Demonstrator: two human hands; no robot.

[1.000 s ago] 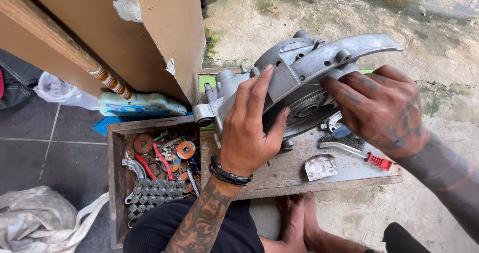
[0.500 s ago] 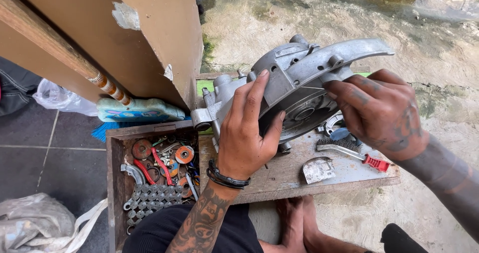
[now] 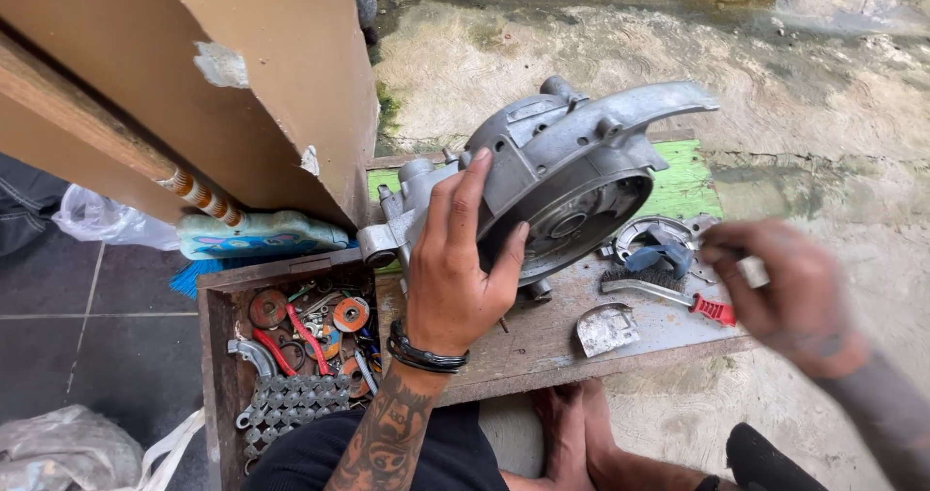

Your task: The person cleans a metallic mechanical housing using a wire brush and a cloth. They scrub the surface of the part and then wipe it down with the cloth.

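A grey cast-metal engine casing stands on edge on a worn wooden board. My left hand grips its near left side, fingers spread over the rim, a black band on the wrist. Off to the right of the casing, my right hand is blurred above the board's right end. Its fingers are curled, and I cannot tell whether they hold anything. A wire brush with a red handle lies just left of that hand.
A wooden box of rusty washers, red-handled tools and a chain sits left of the board. A bent metal scrap and a blue part lie on the board. A brown wooden panel leans overhead at left.
My right hand has let go of the casing's right side and swung out to the right and down. My left hand still holds the casing, which stays upright.
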